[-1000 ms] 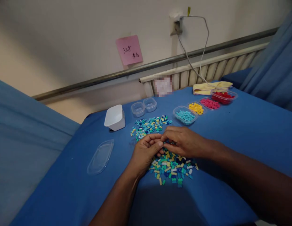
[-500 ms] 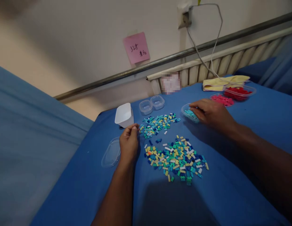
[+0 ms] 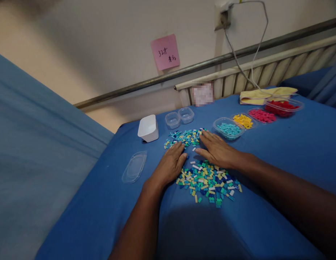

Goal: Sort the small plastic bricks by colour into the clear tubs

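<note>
My left hand (image 3: 171, 163) lies flat, palm down, on the blue cloth between two heaps of small coloured bricks, fingers stretched out. Just to its right my right hand (image 3: 217, 150) also lies flat with its fingers spread, the fingertips at the edge of the far heap (image 3: 184, 138). The near heap (image 3: 209, 182), a mix of yellow, green, blue and white bricks, spreads below both wrists. Neither hand holds anything that I can see.
A white tub (image 3: 149, 128) and two small clear tubs (image 3: 179, 118) stand behind the far heap. A clear lid (image 3: 134, 167) lies at the left. Trays of turquoise (image 3: 228, 129), yellow (image 3: 243, 120), pink (image 3: 261, 115) and red (image 3: 283, 106) bricks line the back right, by a yellow cloth (image 3: 265, 95).
My right hand came back from the turquoise tray to the heaps. My left hand, closed near the white tub before, moved right and flattened out.
</note>
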Demonstrator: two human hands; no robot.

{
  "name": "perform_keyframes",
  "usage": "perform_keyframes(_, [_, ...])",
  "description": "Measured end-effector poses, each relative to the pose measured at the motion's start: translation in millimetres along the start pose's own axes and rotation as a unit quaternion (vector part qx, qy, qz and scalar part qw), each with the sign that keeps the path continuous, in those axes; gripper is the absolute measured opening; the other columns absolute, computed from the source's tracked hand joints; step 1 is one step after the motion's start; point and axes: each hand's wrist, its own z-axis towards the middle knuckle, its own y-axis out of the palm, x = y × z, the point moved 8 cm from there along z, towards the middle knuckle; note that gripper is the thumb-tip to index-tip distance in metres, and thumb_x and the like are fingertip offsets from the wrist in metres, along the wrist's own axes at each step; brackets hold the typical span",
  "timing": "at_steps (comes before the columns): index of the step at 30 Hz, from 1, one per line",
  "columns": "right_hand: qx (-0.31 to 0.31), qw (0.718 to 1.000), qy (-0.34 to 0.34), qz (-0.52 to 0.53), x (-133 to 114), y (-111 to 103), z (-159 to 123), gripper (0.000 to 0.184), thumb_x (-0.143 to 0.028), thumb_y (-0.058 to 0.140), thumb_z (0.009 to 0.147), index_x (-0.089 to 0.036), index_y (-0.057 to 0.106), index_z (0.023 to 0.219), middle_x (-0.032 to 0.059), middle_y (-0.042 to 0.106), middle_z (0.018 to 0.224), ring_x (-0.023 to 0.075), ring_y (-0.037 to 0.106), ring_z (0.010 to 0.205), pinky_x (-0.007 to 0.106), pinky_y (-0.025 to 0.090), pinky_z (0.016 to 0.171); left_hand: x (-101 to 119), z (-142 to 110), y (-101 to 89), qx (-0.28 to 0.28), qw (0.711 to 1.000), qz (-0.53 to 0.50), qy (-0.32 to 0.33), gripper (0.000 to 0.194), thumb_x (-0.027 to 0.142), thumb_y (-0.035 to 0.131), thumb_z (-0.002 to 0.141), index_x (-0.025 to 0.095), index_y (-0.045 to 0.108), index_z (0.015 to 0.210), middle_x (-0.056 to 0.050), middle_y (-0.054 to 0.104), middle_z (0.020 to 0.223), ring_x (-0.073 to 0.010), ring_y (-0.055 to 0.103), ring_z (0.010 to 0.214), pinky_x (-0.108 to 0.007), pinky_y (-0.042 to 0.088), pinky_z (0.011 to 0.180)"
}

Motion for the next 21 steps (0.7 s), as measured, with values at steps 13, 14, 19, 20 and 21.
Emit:
perform_keyframes(13, [-0.082, 0.995, 0.056, -0.019, -14.0, 23.3, 49.2, 0.106, -0.081, 0.027, 0.107, -0.003, 0.025, 0.178, 0.0265, 0.013, 0.185, 0.0433, 0.008, 0.173, 0.062, 0.014, 0.138, -40.4, 7.7, 7.3, -0.027, 0.992, 0.032, -0.116, 0.076, 0.056, 0.027, 0.115, 0.008, 0.035, 0.173, -0.024, 0.020, 0.183, -0.0369, 0.016, 0.173, -0.060, 0.016, 0.138])
perform_keyframes(14, [-0.085, 0.996, 0.031, -0.018, -21.4, 25.9, 46.1, 0.104, -0.081, 0.028, 0.107, -0.004, 0.026, 0.178, 0.0252, 0.012, 0.186, 0.0424, 0.007, 0.173, 0.061, 0.014, 0.138, -35.5, 6.5, 8.6, -0.034, 0.993, 0.031, -0.106, 0.075, 0.056, 0.027, 0.115, 0.008, 0.035, 0.174, -0.023, 0.018, 0.183, -0.0362, 0.015, 0.173, -0.060, 0.015, 0.139])
perform_keyframes(19, [-0.095, 0.993, -0.074, -0.012, -49.9, 29.7, 30.7, 0.091, -0.071, 0.030, 0.111, -0.010, 0.030, 0.178, 0.0213, 0.018, 0.185, 0.0401, 0.010, 0.173, 0.062, 0.013, 0.139, -17.2, 1.6, 12.5, -0.054, 0.997, 0.016, -0.049, 0.069, 0.048, 0.034, 0.115, 0.016, 0.034, 0.175, -0.019, 0.017, 0.184, -0.0325, 0.012, 0.173, -0.060, 0.016, 0.139])
perform_keyframes(20, [-0.095, 0.992, -0.086, -0.009, -52.0, 27.4, 26.9, 0.089, -0.069, 0.029, 0.112, -0.011, 0.029, 0.178, 0.0207, 0.019, 0.185, 0.0401, 0.010, 0.173, 0.063, 0.013, 0.138, -14.4, 0.8, 12.8, -0.054, 0.998, 0.016, -0.041, 0.068, 0.047, 0.035, 0.115, 0.017, 0.033, 0.176, -0.019, 0.018, 0.184, -0.0320, 0.012, 0.173, -0.061, 0.015, 0.139])
perform_keyframes(21, [-0.096, 0.991, -0.096, -0.004, -52.7, 24.2, 22.1, 0.087, -0.069, 0.029, 0.113, -0.012, 0.029, 0.179, 0.0200, 0.019, 0.185, 0.0398, 0.010, 0.173, 0.064, 0.013, 0.138, -11.3, -0.4, 13.1, -0.053, 0.998, 0.016, -0.037, 0.068, 0.047, 0.035, 0.115, 0.017, 0.033, 0.176, -0.019, 0.018, 0.184, -0.0317, 0.013, 0.173, -0.062, 0.015, 0.139])
